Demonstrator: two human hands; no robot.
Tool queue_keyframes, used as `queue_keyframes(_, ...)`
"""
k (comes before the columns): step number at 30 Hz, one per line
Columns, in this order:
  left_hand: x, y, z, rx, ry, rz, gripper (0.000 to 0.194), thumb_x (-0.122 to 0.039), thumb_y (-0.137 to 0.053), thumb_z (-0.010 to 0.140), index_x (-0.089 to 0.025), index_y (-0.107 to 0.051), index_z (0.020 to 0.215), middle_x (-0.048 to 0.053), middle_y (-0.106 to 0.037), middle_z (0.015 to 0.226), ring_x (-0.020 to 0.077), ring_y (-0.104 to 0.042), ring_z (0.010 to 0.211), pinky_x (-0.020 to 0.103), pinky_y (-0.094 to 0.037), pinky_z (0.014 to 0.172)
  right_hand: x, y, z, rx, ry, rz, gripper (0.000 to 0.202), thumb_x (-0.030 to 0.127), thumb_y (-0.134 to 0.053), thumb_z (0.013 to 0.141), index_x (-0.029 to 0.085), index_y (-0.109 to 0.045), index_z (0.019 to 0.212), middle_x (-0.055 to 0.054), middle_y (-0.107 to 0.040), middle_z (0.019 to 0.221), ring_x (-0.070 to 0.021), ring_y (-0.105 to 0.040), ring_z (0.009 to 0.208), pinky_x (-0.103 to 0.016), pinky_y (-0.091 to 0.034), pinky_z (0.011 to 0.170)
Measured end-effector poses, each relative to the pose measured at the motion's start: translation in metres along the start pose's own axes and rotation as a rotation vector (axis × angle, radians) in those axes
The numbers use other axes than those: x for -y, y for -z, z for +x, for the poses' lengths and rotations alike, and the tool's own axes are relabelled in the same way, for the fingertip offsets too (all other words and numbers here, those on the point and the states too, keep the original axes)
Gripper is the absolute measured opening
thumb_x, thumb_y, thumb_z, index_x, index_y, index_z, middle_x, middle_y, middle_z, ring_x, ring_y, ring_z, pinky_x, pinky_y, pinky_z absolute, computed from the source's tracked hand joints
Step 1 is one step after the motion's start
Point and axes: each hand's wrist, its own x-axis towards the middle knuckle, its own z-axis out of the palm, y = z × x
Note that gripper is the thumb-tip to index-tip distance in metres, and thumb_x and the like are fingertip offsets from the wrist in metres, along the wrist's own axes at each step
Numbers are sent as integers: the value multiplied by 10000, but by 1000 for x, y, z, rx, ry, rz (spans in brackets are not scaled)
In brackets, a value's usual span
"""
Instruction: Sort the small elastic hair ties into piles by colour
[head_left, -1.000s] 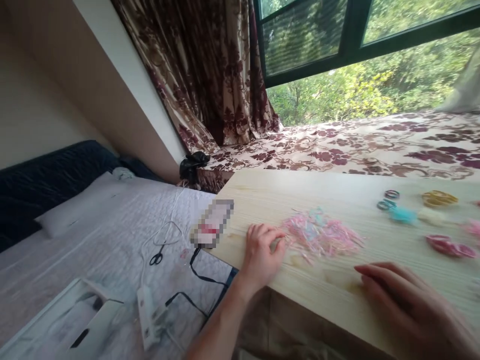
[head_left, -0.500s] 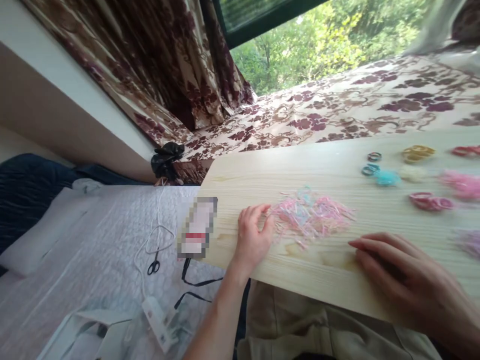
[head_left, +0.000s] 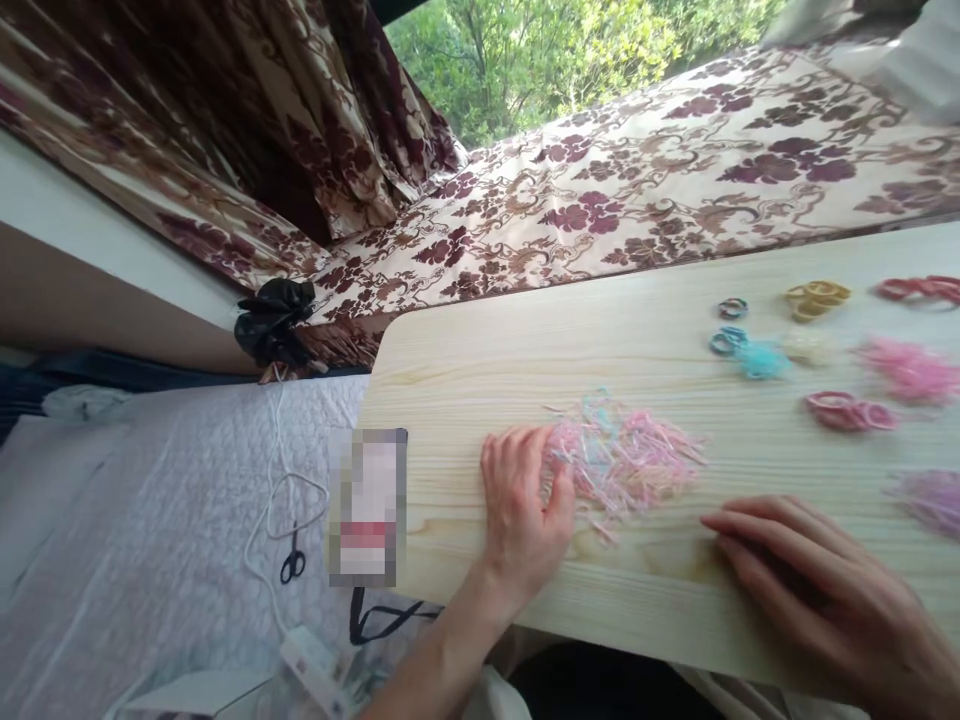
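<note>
My left hand (head_left: 527,492) rests on the wooden board at the left edge of a loose pile of pink, lilac and pale blue strands (head_left: 637,455). Its fingers are bent and a little apart, touching the pile's edge, with nothing gripped in view. To the right of the pile, my right hand (head_left: 817,580) lies on its side near the board's front edge. Its fingers are stretched and nothing shows between them.
The board (head_left: 450,370) also bears blue hair ties (head_left: 727,341), a teal tuft (head_left: 762,359), yellow ties (head_left: 817,298), red ties (head_left: 919,289), pink ties (head_left: 847,411), a pink tuft (head_left: 911,370) and a lilac tuft (head_left: 930,500). Scissors (head_left: 293,566) lie left on the bed.
The view has shifted. My left hand has moved right against the strands, its fingers now over the pile's left edge. My right hand has hardly moved.
</note>
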Motion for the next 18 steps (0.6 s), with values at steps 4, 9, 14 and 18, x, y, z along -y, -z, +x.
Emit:
queue_keyframes(4, -1, -2, -1, 14, 6, 31, 299, -249, -484, 957, -230, -537, 1251, 101, -642, 1233, 256, -549, 1195, 502, -348, 1117, 0, 2, 5, 11, -64, 9, 191, 307, -570, 893, 314, -667, 1058, -36, -706, 909, -209, -689, 773, -319, -558, 654)
queue_keyframes(9, 3, -4, 2, -43, 26, 32, 275, -269, -486, 953, -210, -570, 1208, 99, -648, 1206, 240, -553, 1182, 432, -413, 1066, -9, 7, 23, 19, -55, -31, 161, 262, -521, 937, 274, -635, 1050, -43, -688, 939, -191, -675, 825, -311, -539, 718)
queue_keyframes(14, 3, -4, 4, -106, 80, 9, 264, -288, -473, 952, -201, -621, 1152, 99, -668, 1176, 230, -580, 1156, 409, -451, 1043, -12, 9, 28, 9, 20, 15, 162, 218, -519, 933, 257, -643, 1030, -33, -689, 897, -179, -666, 802, -302, -524, 716)
queue_keyframes(18, 0, -3, 5, -115, 94, 11, 250, -282, -472, 947, -200, -652, 1098, 90, -686, 1137, 220, -596, 1129, 404, -458, 1035, -15, 9, 25, 10, 19, 46, 158, 241, -525, 929, 251, -666, 999, -32, -699, 893, -181, -672, 808, -301, -529, 724)
